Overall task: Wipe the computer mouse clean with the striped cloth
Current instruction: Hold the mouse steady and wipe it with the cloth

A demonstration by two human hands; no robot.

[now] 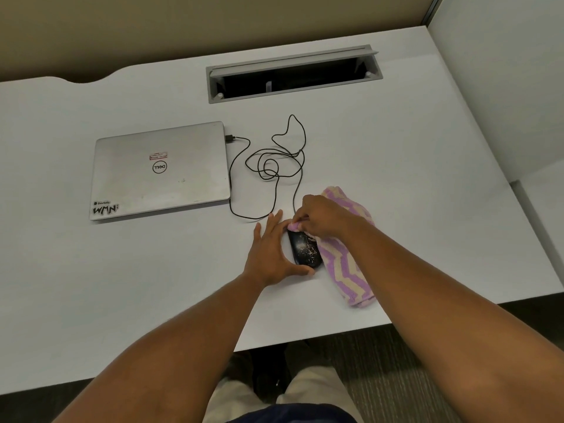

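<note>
The computer mouse [305, 248], small, hard and likely light enough to skid, lies speckled between both hands on the table [122, 270]. The left hand [271, 254] braces its side, fingers straight, thumb at its near end. The right hand [320, 216] pinches the soft striped cloth [345, 267] onto its far end.

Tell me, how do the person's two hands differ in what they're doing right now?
The left hand lies with straight fingers along the mouse's left side and its thumb at the near end, steadying it; the right hand has curled fingers pinching a corner of the striped cloth onto the mouse's far end. The left hand touches no cloth; the right hand works through it. Both meet at the mouse on the desk.
</note>
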